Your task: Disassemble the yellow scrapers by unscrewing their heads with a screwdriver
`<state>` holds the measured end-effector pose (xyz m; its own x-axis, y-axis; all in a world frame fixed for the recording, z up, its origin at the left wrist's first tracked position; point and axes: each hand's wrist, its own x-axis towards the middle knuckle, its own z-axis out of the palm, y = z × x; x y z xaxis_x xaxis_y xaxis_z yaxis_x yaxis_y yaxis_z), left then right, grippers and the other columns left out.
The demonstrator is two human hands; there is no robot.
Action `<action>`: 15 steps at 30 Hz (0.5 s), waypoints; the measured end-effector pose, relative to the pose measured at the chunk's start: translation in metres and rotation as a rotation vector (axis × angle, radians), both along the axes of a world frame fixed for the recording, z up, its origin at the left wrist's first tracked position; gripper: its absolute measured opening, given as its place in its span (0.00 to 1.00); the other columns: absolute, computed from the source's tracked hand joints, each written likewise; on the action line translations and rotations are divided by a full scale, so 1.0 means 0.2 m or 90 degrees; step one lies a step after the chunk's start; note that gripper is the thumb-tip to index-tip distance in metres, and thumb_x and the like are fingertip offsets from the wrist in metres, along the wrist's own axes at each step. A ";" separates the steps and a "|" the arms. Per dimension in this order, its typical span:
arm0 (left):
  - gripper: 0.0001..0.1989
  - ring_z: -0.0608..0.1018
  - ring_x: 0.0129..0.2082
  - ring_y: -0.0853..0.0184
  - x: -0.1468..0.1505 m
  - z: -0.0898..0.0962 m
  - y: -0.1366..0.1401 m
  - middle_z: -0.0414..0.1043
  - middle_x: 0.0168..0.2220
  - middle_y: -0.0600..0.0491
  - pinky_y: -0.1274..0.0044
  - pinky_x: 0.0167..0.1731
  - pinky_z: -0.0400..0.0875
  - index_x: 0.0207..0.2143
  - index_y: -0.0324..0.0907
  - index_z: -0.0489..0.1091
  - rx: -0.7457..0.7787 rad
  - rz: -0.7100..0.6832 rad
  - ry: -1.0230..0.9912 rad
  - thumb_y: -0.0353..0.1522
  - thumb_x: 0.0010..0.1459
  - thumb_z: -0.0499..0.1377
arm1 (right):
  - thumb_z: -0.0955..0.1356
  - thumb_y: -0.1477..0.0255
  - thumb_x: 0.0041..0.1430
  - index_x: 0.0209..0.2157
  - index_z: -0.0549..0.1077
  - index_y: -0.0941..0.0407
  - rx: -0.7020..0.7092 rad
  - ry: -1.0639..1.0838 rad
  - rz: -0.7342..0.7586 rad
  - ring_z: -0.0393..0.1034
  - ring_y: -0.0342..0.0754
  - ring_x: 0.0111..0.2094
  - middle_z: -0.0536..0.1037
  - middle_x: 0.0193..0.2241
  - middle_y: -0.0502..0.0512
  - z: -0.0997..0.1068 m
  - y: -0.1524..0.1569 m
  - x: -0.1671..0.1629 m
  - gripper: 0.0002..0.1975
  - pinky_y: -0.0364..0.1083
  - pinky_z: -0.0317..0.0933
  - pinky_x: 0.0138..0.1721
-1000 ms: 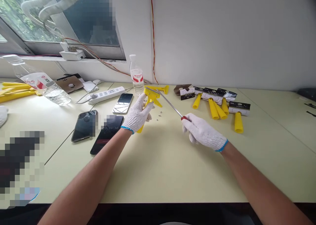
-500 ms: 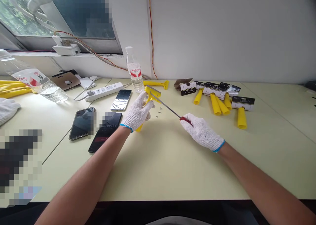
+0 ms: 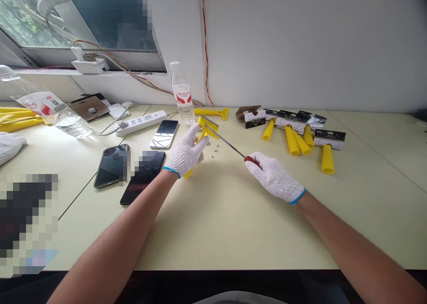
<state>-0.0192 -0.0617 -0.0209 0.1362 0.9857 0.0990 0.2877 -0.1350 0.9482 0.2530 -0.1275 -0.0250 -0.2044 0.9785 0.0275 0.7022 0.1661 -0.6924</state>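
Observation:
My left hand [image 3: 187, 152], in a white knit glove, is closed around the handle of a yellow scraper [image 3: 210, 128], its head tilted up with a metal blade strip along the top. My right hand [image 3: 271, 175], gloved too, grips the red handle of a screwdriver [image 3: 231, 147]. The screwdriver's shaft reaches left and its tip meets the scraper head; whether it sits in a screw is too small to tell. Several small screws [image 3: 215, 151] lie on the table just below the scraper head.
Yellow scrapers with black-and-white cards [image 3: 296, 137] lie at the right rear. Another yellow scraper [image 3: 213, 112] lies behind my left hand, beside a water bottle [image 3: 183, 97]. Phones [image 3: 111, 165] and a power strip [image 3: 143, 123] occupy the left. A larger bottle [image 3: 53, 108] leans at far left.
Both hands hold nearly the same pose, with the screwdriver tip still at the scraper head. The whole view has shifted very slightly.

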 end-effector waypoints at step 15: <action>0.30 0.71 0.25 0.68 -0.10 0.04 0.01 0.69 0.30 0.53 0.77 0.26 0.68 0.71 0.50 0.67 0.120 -0.051 0.253 0.40 0.69 0.57 | 0.62 0.46 0.72 0.39 0.65 0.50 -0.604 0.474 0.126 0.35 0.39 0.14 0.53 0.19 0.39 0.07 0.01 0.15 0.22 0.41 0.37 0.13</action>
<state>-0.0398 -0.0601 -0.0126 0.2755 0.9403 0.1997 0.6064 -0.3311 0.7229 0.2839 -0.1252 -0.0101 -0.5914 0.6278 -0.5061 0.1026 -0.5639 -0.8194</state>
